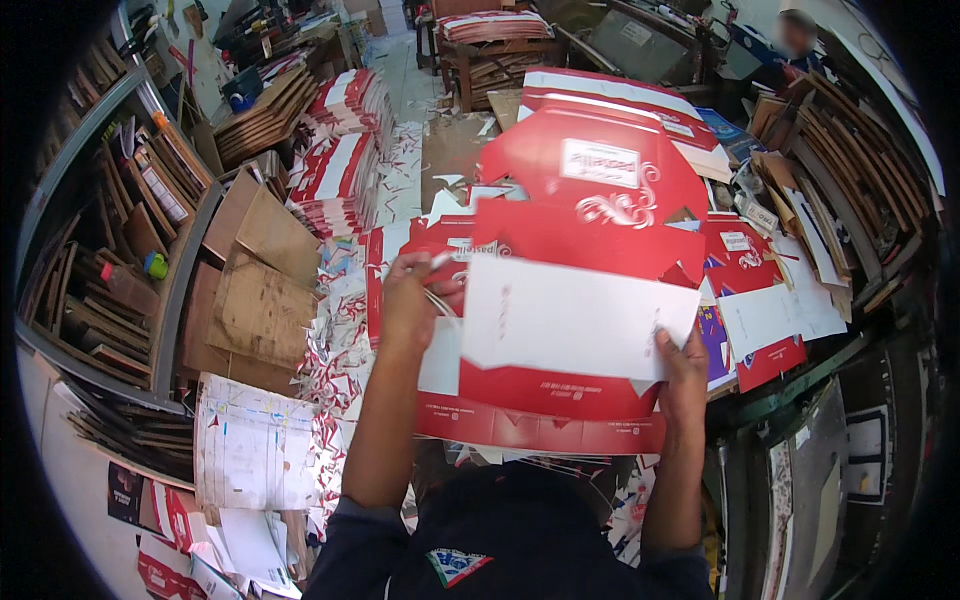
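Observation:
In front of me is a large flat die-cut carton sheet (560, 310), red with a white panel and a white swirl pattern. My right hand (683, 360) grips its right edge, thumb on top of the white panel. Beside the sheet's left edge, my left hand (420, 285) is closed round a thin pale strip, which looks like cut-off paper; its exact kind is blurred. Under the held sheet lie more red and white carton sheets (385, 285), partly hidden.
Tall stacks of printed sheets (335, 175) stand at the back left, with paper scraps (335, 400) strewn below. A shelf (185, 330) of wooden boards is at left. More boards (840, 150) lean at right, near a person (798, 45). Another stack (495, 27) sits far back.

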`<state>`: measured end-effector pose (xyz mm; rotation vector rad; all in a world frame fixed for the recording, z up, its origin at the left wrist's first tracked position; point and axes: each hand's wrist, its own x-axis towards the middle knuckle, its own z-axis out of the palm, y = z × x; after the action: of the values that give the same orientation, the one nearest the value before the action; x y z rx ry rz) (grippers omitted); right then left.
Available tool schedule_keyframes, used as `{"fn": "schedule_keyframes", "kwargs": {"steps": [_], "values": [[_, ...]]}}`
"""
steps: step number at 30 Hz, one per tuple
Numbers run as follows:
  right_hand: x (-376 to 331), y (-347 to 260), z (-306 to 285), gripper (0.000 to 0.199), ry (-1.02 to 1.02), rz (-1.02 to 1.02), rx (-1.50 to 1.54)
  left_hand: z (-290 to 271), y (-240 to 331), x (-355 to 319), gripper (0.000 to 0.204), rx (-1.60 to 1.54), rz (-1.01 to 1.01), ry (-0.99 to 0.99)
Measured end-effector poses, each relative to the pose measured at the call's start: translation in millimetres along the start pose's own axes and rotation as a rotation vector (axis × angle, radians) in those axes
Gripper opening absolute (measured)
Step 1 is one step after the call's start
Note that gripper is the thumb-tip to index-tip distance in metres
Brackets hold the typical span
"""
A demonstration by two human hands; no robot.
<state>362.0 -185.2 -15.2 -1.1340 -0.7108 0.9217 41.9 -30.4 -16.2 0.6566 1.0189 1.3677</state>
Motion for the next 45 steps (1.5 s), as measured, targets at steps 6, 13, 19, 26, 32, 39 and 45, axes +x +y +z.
{"fn": "schedule_keyframes", "kwargs": {"steps": [6,13,19,26,32,39,45], "values": [[29,39,-29,0.045,-0.100,0.199,-0.051,-56,-29,22,0.018,0.545,0.238,0.189],[26,44,-30,0.046,-0.033,0.184,-0.058,-38,-34,-10,0.020,1.062,0.668,0.282],[28,36,-44,0.048,-0.022,0.237,0.040,-91,-8,2,0.027,1.517,0.616,0.424],[19,49,-57,0.052,-0.023,0.088,0.172,-19,-38,-69,0.062,0.767,-0.034,-0.331],[13,15,-65,0.055,-0.123,-0.157,0.114,14,-27,-94,0.049,0.572,0.033,-0.486],[20,19,-58,0.047,-0.141,-0.083,-0.205,20,-62,-71,0.059,0.795,0.362,-0.499],[17,33,-39,0.040,0.016,-0.219,-0.186,19,-63,-69,0.041,0.580,0.206,-0.458]]}}
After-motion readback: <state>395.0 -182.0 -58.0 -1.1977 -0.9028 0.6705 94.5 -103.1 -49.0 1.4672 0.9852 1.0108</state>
